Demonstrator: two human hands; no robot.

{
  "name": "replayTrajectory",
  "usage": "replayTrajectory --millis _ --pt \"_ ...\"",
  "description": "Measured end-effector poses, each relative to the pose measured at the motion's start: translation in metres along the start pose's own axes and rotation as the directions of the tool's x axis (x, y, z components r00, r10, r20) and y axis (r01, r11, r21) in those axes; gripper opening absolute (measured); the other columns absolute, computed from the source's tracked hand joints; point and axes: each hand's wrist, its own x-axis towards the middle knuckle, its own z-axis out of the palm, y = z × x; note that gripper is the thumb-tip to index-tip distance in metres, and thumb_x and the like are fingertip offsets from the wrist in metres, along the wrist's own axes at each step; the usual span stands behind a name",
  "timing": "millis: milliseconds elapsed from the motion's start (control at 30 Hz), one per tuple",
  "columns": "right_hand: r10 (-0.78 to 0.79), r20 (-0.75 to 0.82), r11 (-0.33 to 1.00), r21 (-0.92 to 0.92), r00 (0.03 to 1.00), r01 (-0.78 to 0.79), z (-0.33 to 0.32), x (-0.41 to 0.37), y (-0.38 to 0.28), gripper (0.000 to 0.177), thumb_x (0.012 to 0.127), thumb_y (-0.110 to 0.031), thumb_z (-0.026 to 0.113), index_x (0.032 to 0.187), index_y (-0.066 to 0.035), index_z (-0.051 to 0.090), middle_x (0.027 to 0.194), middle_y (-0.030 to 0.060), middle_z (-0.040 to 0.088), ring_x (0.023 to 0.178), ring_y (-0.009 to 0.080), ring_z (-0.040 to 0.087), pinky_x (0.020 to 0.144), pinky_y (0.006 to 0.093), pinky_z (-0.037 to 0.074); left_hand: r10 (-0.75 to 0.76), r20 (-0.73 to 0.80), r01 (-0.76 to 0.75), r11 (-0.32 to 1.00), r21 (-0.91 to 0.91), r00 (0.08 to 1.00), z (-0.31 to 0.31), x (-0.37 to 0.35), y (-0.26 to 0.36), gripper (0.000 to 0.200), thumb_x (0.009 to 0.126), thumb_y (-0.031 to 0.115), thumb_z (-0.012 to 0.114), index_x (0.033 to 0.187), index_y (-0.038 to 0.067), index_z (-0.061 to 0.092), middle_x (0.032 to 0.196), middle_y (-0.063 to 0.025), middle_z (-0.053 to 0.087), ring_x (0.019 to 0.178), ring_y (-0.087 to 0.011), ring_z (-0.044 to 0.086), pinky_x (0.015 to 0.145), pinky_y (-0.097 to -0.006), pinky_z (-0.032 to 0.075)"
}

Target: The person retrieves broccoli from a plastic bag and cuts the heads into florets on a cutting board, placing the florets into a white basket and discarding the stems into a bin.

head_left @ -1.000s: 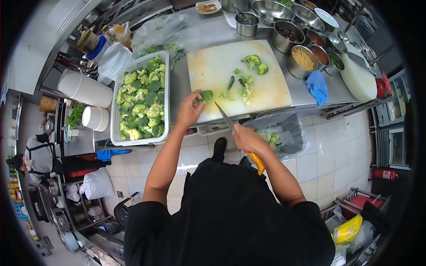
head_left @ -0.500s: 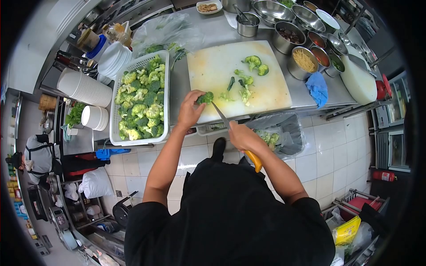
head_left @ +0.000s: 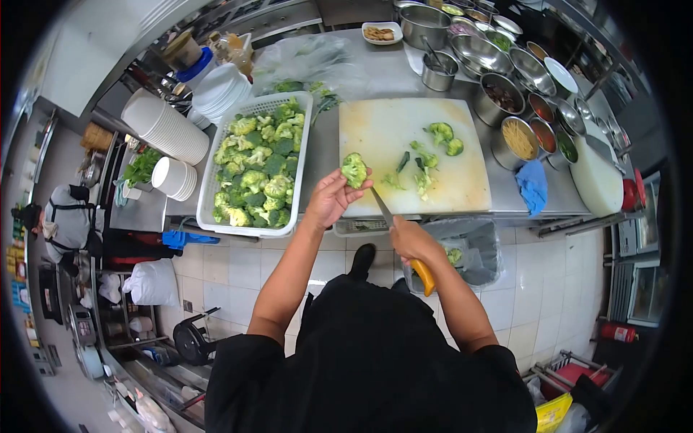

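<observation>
A broccoli floret (head_left: 354, 170) is held in the fingers of my left hand (head_left: 334, 198), over the near left part of the white cutting board (head_left: 368, 123). My right hand (head_left: 414, 239) is wrapped round a knife (head_left: 422, 276) with a yellow handle. Its blade points up and left, with the tip close to the floret and my left fingertips. More broccoli pieces (head_left: 440, 133) and trimmed bits (head_left: 424, 177) lie on the board. To the left, a white plastic basket (head_left: 306, 137) is heaped with cut florets (head_left: 256, 169).
Below the counter edge stands a lined bin (head_left: 485, 252) with green scraps. A blue cloth (head_left: 532, 186) and a steel pot of yellow strips (head_left: 517, 141) are right of the board. Stacked white tubs (head_left: 162, 126) stand at left. Another person (head_left: 71, 220) is at far left.
My left hand has turned palm up, bringing the floret's head into fuller view. The knife is still in my right hand. The whole view has shifted, with the counter things appearing further right.
</observation>
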Motion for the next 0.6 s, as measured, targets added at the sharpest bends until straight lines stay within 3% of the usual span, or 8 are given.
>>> replayTrajectory --millis 33,100,200,300,333,367,400,600 --pt "-0.006 0.001 1.0 -0.005 1.0 0.006 -0.001 0.002 0.002 0.024 0.097 -0.011 0.041 0.108 0.009 0.048 0.076 0.0285 0.065 0.051 0.0357 0.065 0.047 0.0452 0.052 -0.013 0.063 0.015 1.0 -0.02 0.998 0.004 -0.001 0.004 0.037 0.103 0.014 0.047 0.136 -0.003 0.048 0.134 -0.0208 0.058 0.121 -0.0328 0.061 0.09 -0.0327 0.056" --pt "0.02 -0.232 0.997 -0.063 0.973 -0.036 -0.002 0.003 0.009 0.028 0.102 -0.019 0.04 0.106 0.008 0.047 0.073 0.026 0.065 0.05 0.0337 0.064 0.049 0.0433 0.052 -0.008 0.049 0.01 0.999 -0.033 0.999 0.005 0.001 0.002 0.035 0.103 0.014 0.051 0.135 -0.001 0.051 0.13 -0.017 0.061 0.115 -0.026 0.064 0.087 -0.0309 0.055" --pt "-0.021 -0.192 0.999 -0.045 0.981 0.013 -0.011 -0.014 0.004 0.028 0.103 -0.021 0.039 0.103 0.005 0.046 0.066 0.0225 0.063 0.046 0.0324 0.061 0.05 0.0423 0.053 0.164 -0.16 -0.06 0.857 0.512 0.973 -0.003 0.016 -0.01 0.039 0.096 0.012 0.066 0.131 -0.003 0.055 0.115 -0.0072 0.066 0.095 -0.0109 0.062 0.08 -0.0275 0.053" --pt "-0.015 -0.132 0.999 -0.03 0.991 0.011 -0.01 -0.025 0.007 0.029 0.103 -0.024 0.039 0.101 0.004 0.046 0.062 0.0214 0.061 0.044 0.0313 0.06 0.052 0.0438 0.052 0.168 -0.167 0.053 0.532 0.845 0.971 -0.01 0.023 -0.013 0.031 0.093 0.007 0.067 0.123 0.001 0.063 0.113 -0.0072 0.066 0.092 -0.0127 0.063 0.081 -0.0273 0.052" --pt "-0.002 -0.096 0.999 -0.036 0.995 -0.001 -0.009 -0.027 0.011 0.029 0.103 -0.023 0.039 0.1 0.004 0.046 0.063 0.0221 0.061 0.044 0.031 0.06 0.052 0.044 0.052 0.163 -0.165 0.052 0.54 0.84 0.973 -0.007 0.022 -0.013 0.031 0.093 0.007 0.067 0.123 0.001 0.063 0.113 -0.0072 0.066 0.092 -0.0127 0.063 0.081 -0.0273 0.052" --pt "0.01 -0.059 0.999 -0.043 0.998 -0.012 -0.007 -0.028 0.012 0.029 0.103 -0.023 0.039 0.1 0.004 0.046 0.064 0.0227 0.062 0.044 0.0308 0.06 0.052 0.0442 0.052 0.226 -0.049 -0.048 0.408 0.912 0.973 -0.005 0.021 -0.012 0.03 0.091 0.006 0.069 0.12 0.002 0.066 0.112 -0.0081 0.066 0.09 -0.0146 0.063 0.08 -0.0279 0.052" --pt "0.028 -0.107 0.993 -0.115 0.994 -0.04 -0.007 -0.032 0.008 0.028 0.102 -0.022 0.038 0.102 0.004 0.048 0.071 0.0267 0.064 0.056 0.0385 0.065 0.06 0.0496 0.053 0.273 0.073 -0.147 0.261 0.954 0.959 -0.005 0.02 -0.013 0.028 0.089 0.005 0.07 0.117 0.003 0.069 0.111 -0.009 0.065 0.089 -0.0165 0.063 0.079 -0.0284 0.052" --pt "-0.085 -0.13 0.952 -0.303 0.988 0.042 0.004 -0.031 0.016 0.028 0.1 -0.02 0.038 0.107 0.004 0.051 0.089 0.034 0.066 0.09 0.0519 0.064 0.082 0.0604 0.048 0.222 0.225 -0.25 0.091 0.964 0.949 -0.008 0.023 -0.011 0.033 0.082 0.001 0.07 0.115 0.005 0.071 0.103 -0.0123 0.062 0.092 -0.0277 0.06 0.081 -0.036 0.05"
